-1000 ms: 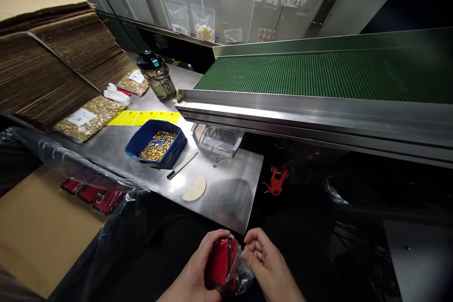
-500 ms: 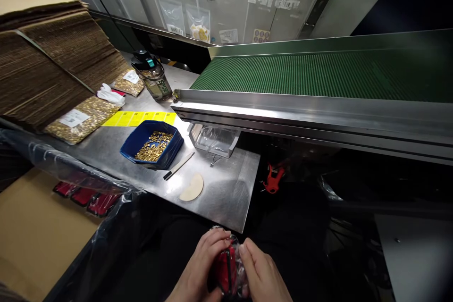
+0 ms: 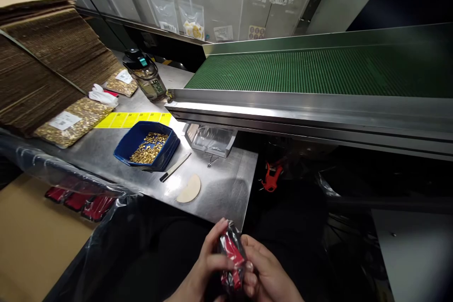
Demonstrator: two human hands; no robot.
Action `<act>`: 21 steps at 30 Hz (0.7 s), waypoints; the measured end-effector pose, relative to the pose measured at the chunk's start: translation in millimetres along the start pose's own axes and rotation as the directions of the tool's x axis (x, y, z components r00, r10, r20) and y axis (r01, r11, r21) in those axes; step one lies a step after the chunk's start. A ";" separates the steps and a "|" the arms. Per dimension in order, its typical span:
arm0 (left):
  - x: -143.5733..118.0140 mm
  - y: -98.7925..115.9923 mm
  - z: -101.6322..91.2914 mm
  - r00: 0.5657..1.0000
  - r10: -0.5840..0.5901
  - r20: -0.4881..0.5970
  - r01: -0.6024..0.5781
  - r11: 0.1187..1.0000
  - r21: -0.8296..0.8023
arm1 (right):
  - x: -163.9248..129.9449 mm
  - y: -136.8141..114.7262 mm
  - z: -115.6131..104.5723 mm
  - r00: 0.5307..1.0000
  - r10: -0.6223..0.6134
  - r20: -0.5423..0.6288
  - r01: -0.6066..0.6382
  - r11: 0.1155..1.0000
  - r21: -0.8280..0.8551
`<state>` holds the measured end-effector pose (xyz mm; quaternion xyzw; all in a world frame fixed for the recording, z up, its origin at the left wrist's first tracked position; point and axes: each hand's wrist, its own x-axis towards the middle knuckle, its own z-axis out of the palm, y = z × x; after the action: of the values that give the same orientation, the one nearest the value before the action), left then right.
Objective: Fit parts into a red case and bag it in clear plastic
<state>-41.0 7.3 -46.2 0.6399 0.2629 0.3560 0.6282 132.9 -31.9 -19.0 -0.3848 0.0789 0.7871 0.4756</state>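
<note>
Low in the view, below the near edge of the steel table [image 3: 226, 193], both hands hold one small red item wrapped in clear plastic [image 3: 231, 255]. My left hand [image 3: 205, 269] grips its left side, thumb across the front. My right hand [image 3: 264, 273] clasps its right side with fingers curled around the wrap. The item stands on edge between them.
A blue tray of small gold parts [image 3: 146, 145], a pen [image 3: 175, 167], a beige half-disc [image 3: 189, 189], yellow labels [image 3: 136, 119], a water bottle [image 3: 145, 74] and gold-filled bags [image 3: 72, 121] lie on the table. Flat cardboard stacks [image 3: 42, 66] rise at left. A green conveyor [image 3: 311, 73] runs right. Red packs [image 3: 79, 198] sit in a plastic-lined box.
The hands closed together around the red item, lifted it slightly and turned it on edge. The camera view drifted a little to the right and down.
</note>
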 end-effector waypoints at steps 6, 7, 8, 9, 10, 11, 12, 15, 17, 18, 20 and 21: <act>24.0 14.3 -5.1 0.796 -0.604 0.039 0.404 0.483 -0.776 | -7.3 -1.5 6.7 0.972 -0.184 0.146 0.234 0.816 -0.528; 27.3 16.0 -5.4 0.743 -0.651 0.157 0.472 0.344 -0.812 | -10.3 -3.9 9.4 0.969 -0.205 0.135 0.243 0.708 -0.663; 29.4 17.2 -5.5 0.691 -0.669 0.274 0.530 0.211 -0.821 | -13.4 -6.8 12.3 0.968 -0.216 0.129 0.234 0.584 -0.778; 30.3 17.9 -5.7 0.650 -0.667 0.364 0.567 0.106 -0.817 | -16.6 -10.0 15.0 0.967 -0.221 0.126 0.217 0.458 -0.862; 29.9 18.3 -6.2 0.632 -0.653 0.417 0.579 0.040 -0.814 | -19.5 -13.3 17.0 0.968 -0.214 0.128 0.199 0.353 -0.914; 28.6 18.3 -6.9 0.634 -0.633 0.444 0.576 0.003 -0.818 | -21.8 -16.1 17.7 0.969 -0.204 0.137 0.192 0.280 -0.941; 26.7 18.2 -7.9 0.649 -0.608 0.458 0.567 -0.015 -0.824 | -23.4 -18.4 17.0 0.967 -0.209 0.148 0.197 0.238 -0.951; 22.5 18.9 -11.6 0.755 -0.527 0.391 0.493 0.064 -0.868 | -23.3 -20.2 8.2 0.942 -0.318 0.110 0.192 0.237 -0.952; 23.0 21.1 -12.1 0.833 -0.493 0.249 0.403 0.234 -0.885 | -19.9 -18.2 1.4 0.920 -0.392 0.019 0.157 0.323 -0.933; 24.1 22.5 -11.1 0.863 -0.477 0.168 0.360 0.346 -0.866 | -17.7 -17.0 -1.0 0.912 -0.409 -0.025 0.147 0.383 -0.912; 26.5 25.5 -7.0 0.898 -0.437 0.059 0.327 0.571 -0.753 | -13.0 -15.6 -2.6 0.901 -0.430 -0.067 0.174 0.496 -0.851; 27.5 26.8 -4.4 0.909 -0.414 0.036 0.329 0.663 -0.672 | -10.9 -16.0 -2.1 0.899 -0.431 -0.074 0.200 0.555 -0.808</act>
<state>-30.7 29.6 -16.4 0.2837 0.2809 0.3276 0.8563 149.7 -31.9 -9.1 -0.6616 -0.2806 0.5832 0.3789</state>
